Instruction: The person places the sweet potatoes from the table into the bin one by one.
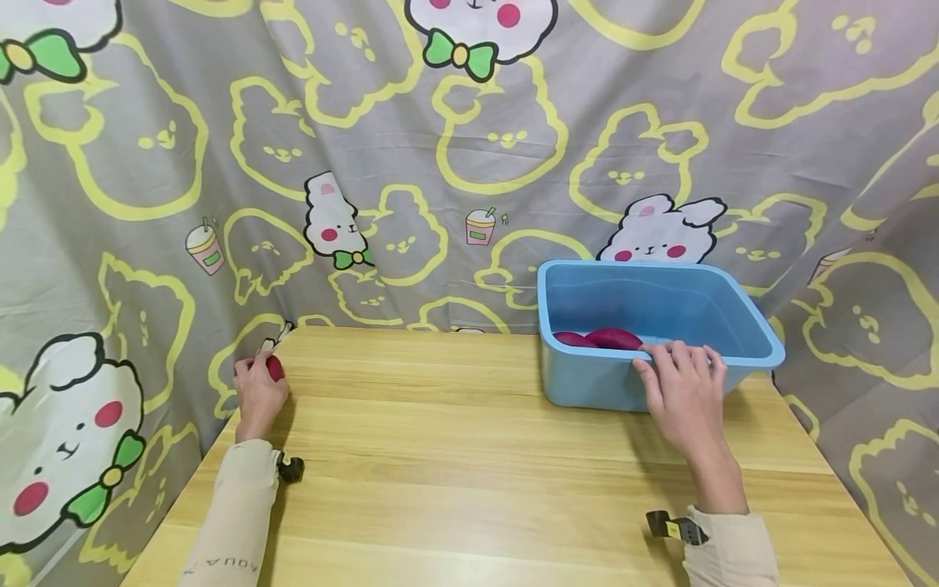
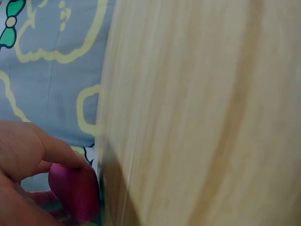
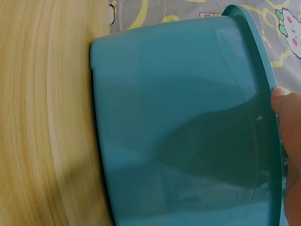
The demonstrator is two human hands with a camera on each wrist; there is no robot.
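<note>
At the far left corner of the table, my left hand [image 1: 260,393] grips a smooth, rounded magenta-red object [image 2: 76,192] between thumb and fingers. The left wrist view has it right beside the table edge; its kind does not show clearly. My right hand [image 1: 685,395] holds the front rim of a blue plastic bin [image 1: 597,387], fingers over the rim and thumb on the outer side. Inside the bin lie dark red, smooth, elongated objects [image 1: 614,338], partly hidden by the front wall. In the right wrist view, the thumb [image 3: 278,100] lies against the rim.
The light wooden table [image 1: 440,456] runs between both arms, and the bin stands at its back right. A grey curtain [image 1: 411,163] with yellow outlines and white cartoon animals hangs behind the table and along both sides. Each wrist wears a small black camera [image 1: 291,467].
</note>
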